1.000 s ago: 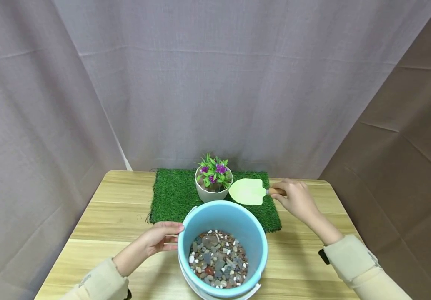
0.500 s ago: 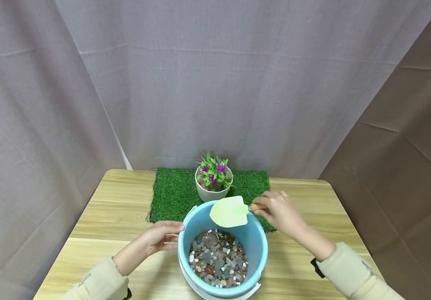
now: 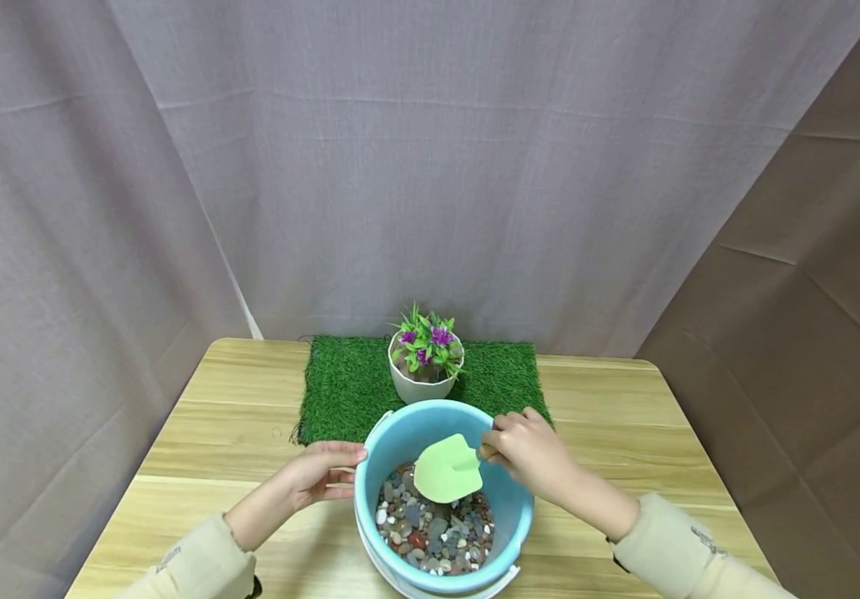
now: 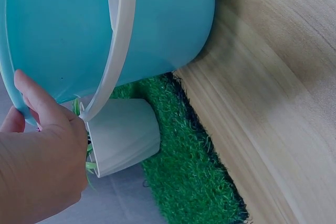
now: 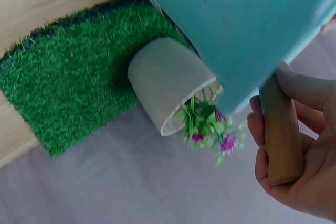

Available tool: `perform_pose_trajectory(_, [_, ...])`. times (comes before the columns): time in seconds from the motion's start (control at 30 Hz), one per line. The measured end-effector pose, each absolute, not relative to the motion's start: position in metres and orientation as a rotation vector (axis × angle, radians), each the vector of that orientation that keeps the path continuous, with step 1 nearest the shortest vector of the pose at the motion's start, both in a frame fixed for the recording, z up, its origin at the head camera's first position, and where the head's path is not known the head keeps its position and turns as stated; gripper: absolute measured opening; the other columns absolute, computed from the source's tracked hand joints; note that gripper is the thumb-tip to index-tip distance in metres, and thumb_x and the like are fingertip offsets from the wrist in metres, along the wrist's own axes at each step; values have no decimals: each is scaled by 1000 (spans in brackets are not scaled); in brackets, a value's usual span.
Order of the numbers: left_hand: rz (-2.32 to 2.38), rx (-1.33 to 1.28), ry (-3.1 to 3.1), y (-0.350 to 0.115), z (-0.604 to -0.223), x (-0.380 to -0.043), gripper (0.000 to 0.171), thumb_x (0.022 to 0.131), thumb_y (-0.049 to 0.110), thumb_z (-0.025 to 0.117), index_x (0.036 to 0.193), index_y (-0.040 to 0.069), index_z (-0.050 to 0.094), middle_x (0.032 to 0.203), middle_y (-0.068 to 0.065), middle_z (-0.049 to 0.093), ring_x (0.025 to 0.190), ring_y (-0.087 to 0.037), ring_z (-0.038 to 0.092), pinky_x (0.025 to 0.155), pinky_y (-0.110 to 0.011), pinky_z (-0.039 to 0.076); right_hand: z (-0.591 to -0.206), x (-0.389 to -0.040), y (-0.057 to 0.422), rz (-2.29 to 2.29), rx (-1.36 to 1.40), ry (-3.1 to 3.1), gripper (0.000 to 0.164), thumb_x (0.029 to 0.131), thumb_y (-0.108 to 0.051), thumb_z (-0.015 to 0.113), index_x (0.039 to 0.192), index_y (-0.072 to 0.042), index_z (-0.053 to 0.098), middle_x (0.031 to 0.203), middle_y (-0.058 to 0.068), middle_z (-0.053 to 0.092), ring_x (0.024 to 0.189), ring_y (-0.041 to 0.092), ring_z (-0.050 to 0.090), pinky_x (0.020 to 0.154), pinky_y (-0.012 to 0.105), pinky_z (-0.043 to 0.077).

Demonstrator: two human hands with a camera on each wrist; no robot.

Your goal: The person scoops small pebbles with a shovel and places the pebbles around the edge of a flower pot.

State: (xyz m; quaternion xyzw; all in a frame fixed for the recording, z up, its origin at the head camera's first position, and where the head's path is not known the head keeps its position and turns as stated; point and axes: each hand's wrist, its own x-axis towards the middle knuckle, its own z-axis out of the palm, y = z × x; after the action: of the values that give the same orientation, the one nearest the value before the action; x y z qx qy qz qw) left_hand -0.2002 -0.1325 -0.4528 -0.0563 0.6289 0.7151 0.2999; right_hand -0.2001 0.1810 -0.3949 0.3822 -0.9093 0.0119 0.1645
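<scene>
A light blue bucket [image 3: 407, 434] stands at the front of the table with mixed pebbles [image 3: 433, 537] in its bottom. My left hand [image 3: 313, 477] holds its left rim between thumb and fingers, as the left wrist view shows at the bucket's edge [image 4: 63, 30]. In my right hand [image 3: 533, 453] is a small garden trowel with a pale green blade [image 3: 447, 470]. The fingers curl round its wooden handle [image 5: 282, 135]. The blade sits inside the bucket's mouth, tilted, above the pebbles. Whether its tip touches any stones cannot be made out.
Behind the bucket, a white pot [image 3: 422, 389] with purple flowers [image 3: 441, 336] stands on a green artificial grass mat [image 3: 348, 391]. The bucket's white handle [image 4: 122, 30] hangs down at its side. Grey curtains [image 3: 430, 166] rise behind the wooden table [image 3: 250, 408].
My right hand has brought the trowel left and toward me, from over the grass mat beside the pot down into the bucket. The left hand has stayed on the rim.
</scene>
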Motion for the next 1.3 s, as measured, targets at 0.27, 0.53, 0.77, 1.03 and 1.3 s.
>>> perform_pose_trajectory(0.27, [1893,-149,1676,-133,-453,-201,34,87,20,66,114,-1,61,77,4,67,71,-6,64,75,-27,62,-405,-195,173,-15,1161,-2632,11,68,-20,78,68,-20,66,64,-9,54,58,8,47,55,17,22])
perform_pose_trajectory(0.53, [1895,-143,1669,-132,-455,-200,37,87,21,66,116,-2,60,78,4,67,73,-7,64,76,-28,61,-414,-193,166,-92,1177,-2664,9,67,-21,78,72,-19,71,66,-8,58,60,7,48,56,16,21])
perform_pose_trajectory(0.77, [1902,-138,1664,-132,-455,-200,38,88,21,65,117,-3,59,78,4,67,73,-7,64,76,-27,61,-430,-195,158,-243,1184,-2547,12,66,-18,78,64,-23,67,62,-6,56,57,12,48,54,23,26])
perform_pose_trajectory(1.03, [1913,-150,1662,-128,-455,-197,38,89,20,64,119,-3,57,77,5,67,72,-7,64,74,-26,62,-447,-197,147,20,1232,-2611,22,60,-7,76,59,-24,62,59,-11,54,54,7,45,54,19,22])
perform_pose_trajectory(1.3, [1911,-154,1665,-132,-455,-199,36,87,20,66,115,-1,60,77,4,67,72,-7,64,75,-27,62,-428,-211,151,379,1251,-2831,19,68,-10,79,60,-18,63,55,-12,51,54,-1,33,55,14,28])
